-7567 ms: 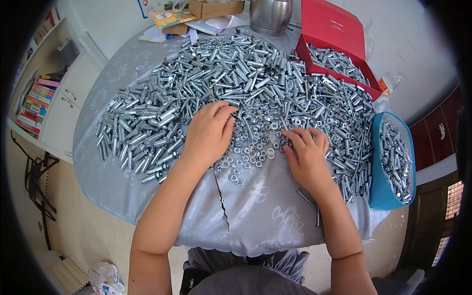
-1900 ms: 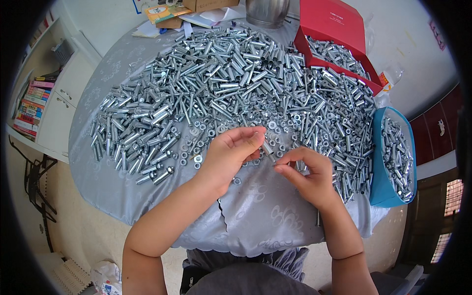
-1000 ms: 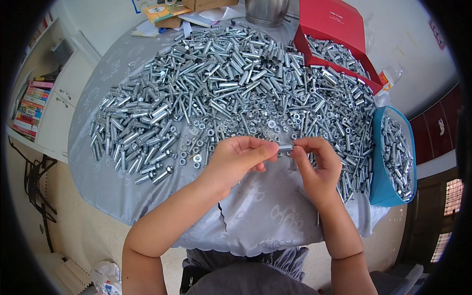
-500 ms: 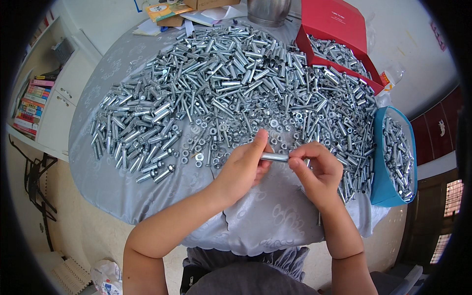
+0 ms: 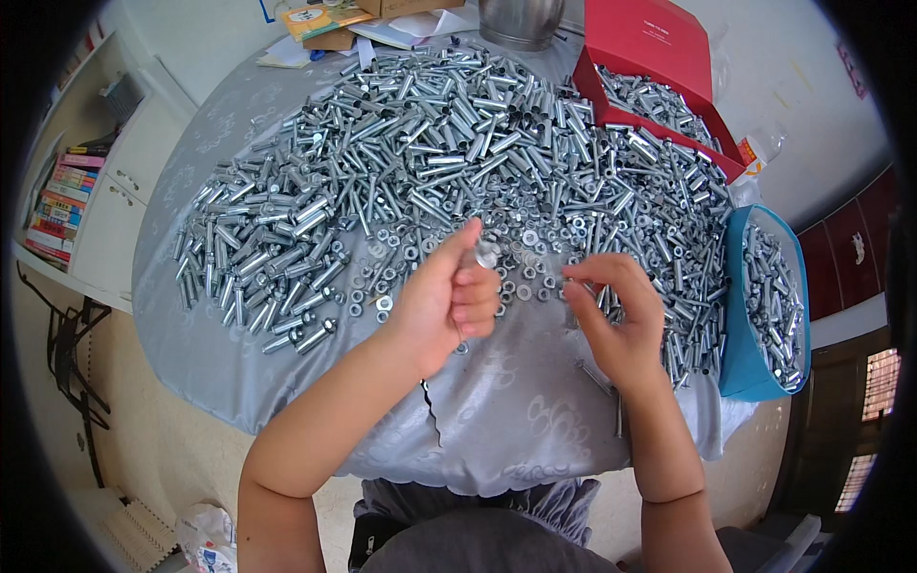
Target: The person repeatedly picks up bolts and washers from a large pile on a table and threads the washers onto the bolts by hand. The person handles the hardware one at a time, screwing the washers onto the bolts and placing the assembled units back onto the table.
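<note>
At my far left, books (image 5: 72,196) stand in a pale shelf unit (image 5: 129,215). Next comes the counter (image 5: 215,377) under its shiny grey cloth, with a heap of silvery sleeved bolts (image 5: 287,244) spread on its left part. My left hand (image 5: 435,306) is closed around a metal piece (image 5: 486,254), thumb up, the round end showing beside my forefinger, above the front of the heap. Beyond and to the right of it lie flat washers and nuts (image 5: 525,253). My right hand (image 5: 616,310) is raised near them, thumb and forefinger curved toward each other; I cannot tell whether they pinch anything small. Farther right, the open red box (image 5: 650,48) and the blue bin (image 5: 740,334) both hold metal parts.
</note>
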`<state>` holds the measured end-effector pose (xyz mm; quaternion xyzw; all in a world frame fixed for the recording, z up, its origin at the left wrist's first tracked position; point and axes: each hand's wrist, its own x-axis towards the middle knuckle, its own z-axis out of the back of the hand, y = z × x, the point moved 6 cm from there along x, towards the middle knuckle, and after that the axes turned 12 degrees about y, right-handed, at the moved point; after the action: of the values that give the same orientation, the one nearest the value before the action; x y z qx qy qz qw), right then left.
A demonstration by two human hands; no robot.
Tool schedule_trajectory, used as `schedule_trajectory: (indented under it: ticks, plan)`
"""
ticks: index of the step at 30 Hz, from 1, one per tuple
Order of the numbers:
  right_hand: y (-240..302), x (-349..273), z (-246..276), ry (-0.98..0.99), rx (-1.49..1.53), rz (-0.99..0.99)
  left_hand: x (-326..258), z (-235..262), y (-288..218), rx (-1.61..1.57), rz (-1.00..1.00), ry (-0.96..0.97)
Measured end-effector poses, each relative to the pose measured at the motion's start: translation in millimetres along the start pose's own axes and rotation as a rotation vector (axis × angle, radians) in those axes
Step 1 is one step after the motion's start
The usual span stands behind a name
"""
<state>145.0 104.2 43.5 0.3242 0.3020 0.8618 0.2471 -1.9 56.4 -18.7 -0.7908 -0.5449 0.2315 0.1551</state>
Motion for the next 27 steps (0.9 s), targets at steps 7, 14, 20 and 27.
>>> schedule_trajectory:
  ticks: [7,14,20,27]
  plan:
    - [-7,7,-22,0.202,-0.434,-0.015,-3,4,-18,-0.051,-0.109,-0.006]
    - [-7,6,-38,0.268,-0.638,0.02,0,11,-16,-0.062,-0.056,0.005]
    - [0,16,-34,0.303,-0.682,0.018,-1,15,-19,-0.061,-0.084,0.018]
    - [-12,32,-44,0.25,-0.731,0.114,-2,14,-22,-0.045,-0.081,-0.027]
